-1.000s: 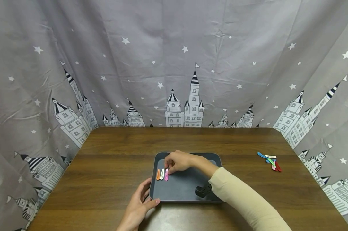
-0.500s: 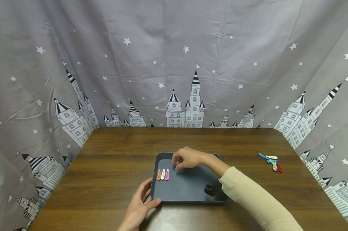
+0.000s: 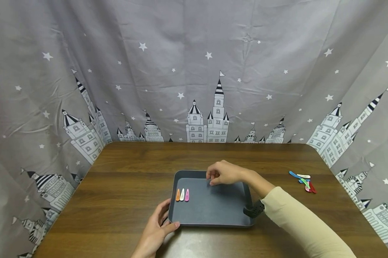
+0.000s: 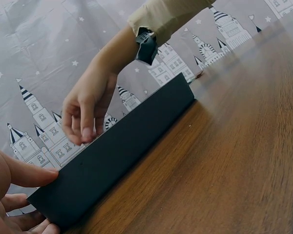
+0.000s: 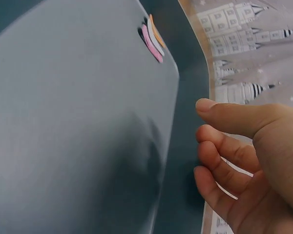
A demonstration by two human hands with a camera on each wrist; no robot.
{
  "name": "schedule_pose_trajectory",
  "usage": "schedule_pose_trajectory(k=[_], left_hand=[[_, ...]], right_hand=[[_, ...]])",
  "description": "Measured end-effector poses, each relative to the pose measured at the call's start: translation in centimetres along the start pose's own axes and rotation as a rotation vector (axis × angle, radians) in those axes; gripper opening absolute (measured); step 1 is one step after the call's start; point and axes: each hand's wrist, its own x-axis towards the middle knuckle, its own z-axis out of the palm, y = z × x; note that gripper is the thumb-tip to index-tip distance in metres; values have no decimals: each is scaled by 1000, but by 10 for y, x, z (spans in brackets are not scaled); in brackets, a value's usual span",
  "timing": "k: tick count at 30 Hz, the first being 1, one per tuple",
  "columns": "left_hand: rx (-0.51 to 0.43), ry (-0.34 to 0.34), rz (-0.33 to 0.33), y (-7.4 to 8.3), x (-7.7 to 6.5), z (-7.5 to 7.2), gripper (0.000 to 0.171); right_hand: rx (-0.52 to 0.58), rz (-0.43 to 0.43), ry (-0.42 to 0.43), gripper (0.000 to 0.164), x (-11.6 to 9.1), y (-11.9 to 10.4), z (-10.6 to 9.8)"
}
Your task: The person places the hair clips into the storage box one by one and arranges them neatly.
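Note:
A dark grey rectangular tray (image 3: 213, 208) lies on the table, and my left hand (image 3: 155, 225) grips its near left corner. In the left wrist view the thumb (image 4: 36, 174) presses the tray's near wall while the other fingers wrap the corner. Three snap hair clips stand side by side in the tray's left part: orange (image 3: 178, 195), white (image 3: 182, 194) and pink (image 3: 187, 195). Over the tray's far side hovers my right hand (image 3: 225, 172), fingers loosely bent and nothing between them. The right wrist view shows its thumb and fingertips apart, beyond the clips.
A loose pile of several hair clips, among them a blue one (image 3: 294, 174) and a red one (image 3: 312, 187), lies on the wooden table (image 3: 132, 172) at the right. A grey curtain (image 3: 168, 71) with castles hangs behind. A black strap (image 3: 253, 209) circles the right wrist.
My right hand has let go of the pink hair clip and moved right and slightly up, away from the row. The left hand stays at the tray's corner.

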Motion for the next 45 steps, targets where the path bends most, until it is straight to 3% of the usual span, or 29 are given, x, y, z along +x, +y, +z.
schedule_pose_trajectory(k=[15,22,29,37,45], left_hand=[[6,24,-23,1,0,0,80],[-2,12,10,1,0,-1,80],[2,10,-14,1,0,-2,80],[8,-5,11,0,-1,-2,81],[18,-5,-11,0,0,-1,82]], right_hand=[[0,55,56,12,-40,21,-30],[-2,93,91,12,-60,33,-38],[9,119,125,12,-80,44,-46],[-30,141,195,12,-103,54,-56],[-26,223,231,12,-126,63,-65]])
